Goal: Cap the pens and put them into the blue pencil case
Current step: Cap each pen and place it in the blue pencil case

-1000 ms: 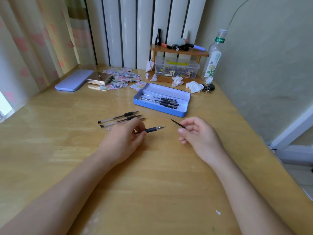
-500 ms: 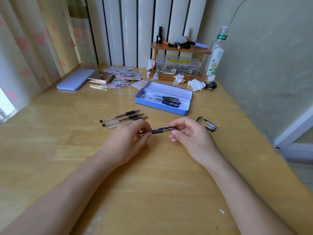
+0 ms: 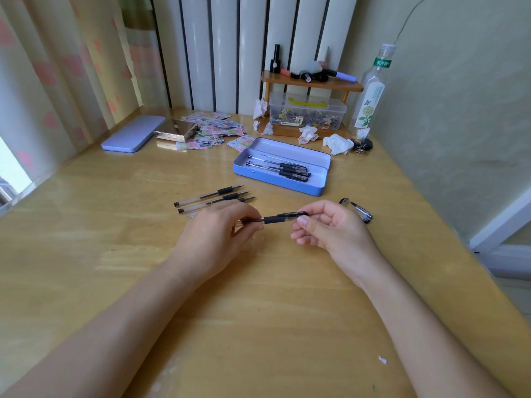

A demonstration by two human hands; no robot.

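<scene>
Gel pen (image 3: 283, 218) held level mid-frame: barrel pinched by left hand (image 3: 214, 239), cap end, probably seated, pinched by right hand (image 3: 334, 232) for pushing.

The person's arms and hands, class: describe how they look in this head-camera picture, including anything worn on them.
Both forearms are bare right up to the picture's lower edge, with no sleeves in view. The left hand and right hand wear no gloves, and no rings, watch or bracelet show. The visible fingernails are short and look unpainted.
</scene>
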